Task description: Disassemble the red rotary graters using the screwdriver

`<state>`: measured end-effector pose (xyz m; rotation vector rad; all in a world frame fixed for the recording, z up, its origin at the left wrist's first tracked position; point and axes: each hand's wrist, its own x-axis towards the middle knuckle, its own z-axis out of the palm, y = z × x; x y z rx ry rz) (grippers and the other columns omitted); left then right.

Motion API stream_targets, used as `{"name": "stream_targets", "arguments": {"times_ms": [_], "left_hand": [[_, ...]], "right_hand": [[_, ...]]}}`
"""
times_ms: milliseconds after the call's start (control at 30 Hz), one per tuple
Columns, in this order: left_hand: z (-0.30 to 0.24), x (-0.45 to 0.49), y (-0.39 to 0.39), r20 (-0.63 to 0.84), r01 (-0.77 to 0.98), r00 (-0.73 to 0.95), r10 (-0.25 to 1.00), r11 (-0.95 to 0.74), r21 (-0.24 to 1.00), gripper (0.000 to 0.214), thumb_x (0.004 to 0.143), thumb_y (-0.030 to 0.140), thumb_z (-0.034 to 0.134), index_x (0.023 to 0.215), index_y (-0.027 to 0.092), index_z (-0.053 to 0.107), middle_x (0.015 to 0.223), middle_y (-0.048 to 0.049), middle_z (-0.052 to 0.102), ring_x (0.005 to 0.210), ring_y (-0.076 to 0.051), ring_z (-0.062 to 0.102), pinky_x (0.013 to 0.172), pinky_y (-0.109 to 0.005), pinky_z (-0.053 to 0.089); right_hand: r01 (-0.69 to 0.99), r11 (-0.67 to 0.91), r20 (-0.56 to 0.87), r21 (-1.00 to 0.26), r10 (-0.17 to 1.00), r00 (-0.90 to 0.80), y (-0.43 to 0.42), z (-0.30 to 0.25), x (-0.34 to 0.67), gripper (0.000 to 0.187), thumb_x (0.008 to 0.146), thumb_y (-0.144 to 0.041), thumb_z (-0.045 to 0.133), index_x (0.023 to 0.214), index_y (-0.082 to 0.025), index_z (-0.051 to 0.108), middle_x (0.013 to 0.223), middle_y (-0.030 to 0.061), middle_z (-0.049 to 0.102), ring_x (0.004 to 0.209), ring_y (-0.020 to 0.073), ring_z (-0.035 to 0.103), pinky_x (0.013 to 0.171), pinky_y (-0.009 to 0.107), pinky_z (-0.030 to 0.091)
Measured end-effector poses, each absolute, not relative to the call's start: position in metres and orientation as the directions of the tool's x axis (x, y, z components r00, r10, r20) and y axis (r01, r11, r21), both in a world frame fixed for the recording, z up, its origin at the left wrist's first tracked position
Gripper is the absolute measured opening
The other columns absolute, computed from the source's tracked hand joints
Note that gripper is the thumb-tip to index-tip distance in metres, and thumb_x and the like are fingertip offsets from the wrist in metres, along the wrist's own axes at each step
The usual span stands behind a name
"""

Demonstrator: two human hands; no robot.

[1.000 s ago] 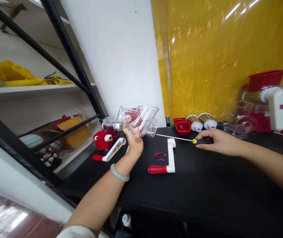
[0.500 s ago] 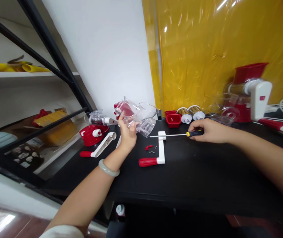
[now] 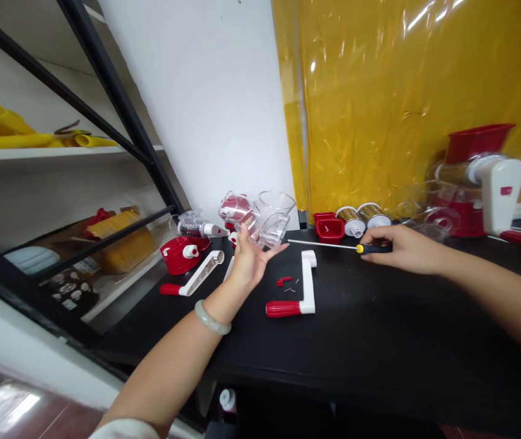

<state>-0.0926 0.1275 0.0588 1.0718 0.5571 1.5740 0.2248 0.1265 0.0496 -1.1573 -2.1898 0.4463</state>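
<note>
My left hand (image 3: 250,259) holds up a clear plastic grater housing (image 3: 272,213), its wide round mouth facing up. In my right hand (image 3: 390,249) is a screwdriver (image 3: 324,244) with a black and yellow handle, gripped at the handle and held level. The screwdriver's tip points left, close to the housing; whether it touches I cannot tell. Below them on the black table lies a white crank handle (image 3: 308,283) with a red grip (image 3: 283,308). Beside it are a small red plastic part (image 3: 283,281) and several small screws (image 3: 290,290).
To the left stand a red grater base (image 3: 180,256) and another white crank (image 3: 203,272). Behind are red trays (image 3: 330,230) and metal grating drums (image 3: 373,216). An assembled drum grater (image 3: 479,183) stands at the right. A black-framed shelf (image 3: 123,137) borders the table's left side.
My view has shifted, so everything sits further right. The clear housing has been turned, and my left fingers have opened out beneath it. The screwdriver remains in my right hand.
</note>
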Motion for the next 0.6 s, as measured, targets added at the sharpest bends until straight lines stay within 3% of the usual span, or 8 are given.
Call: {"name": "stream_targets", "arguments": {"times_ms": [267,600], "left_hand": [[0.0597,-0.0903,0.1256,0.377,-0.508,-0.067,0.924,-0.357,0.784,0.061,0.086,0.062,0.057,0.135,0.028,0.044,0.152,-0.0156,0.042,0.140,-0.037,0.041,0.090,-0.066,0.052],[0.0614,-0.0903,0.1237,0.395,-0.484,-0.133,0.909,-0.408,0.775,0.055,0.087,0.060,0.057,0.131,0.030,0.048,0.153,-0.0121,0.041,0.141,-0.033,0.039,0.094,-0.066,0.051]], "right_hand": [[0.622,0.568,0.340,-0.539,0.822,-0.457,0.1238,0.0482,0.2218,0.024,0.083,-0.043,0.064,0.086,-0.020,0.065,0.083,0.0055,0.067,0.079,0.0229,0.060,0.075,0.035,0.044],[0.608,0.559,0.352,-0.564,0.829,-0.435,0.1224,0.0471,0.2177,0.027,0.084,-0.047,0.062,0.086,-0.020,0.065,0.085,0.0058,0.067,0.083,0.0238,0.061,0.078,0.036,0.043]]}}
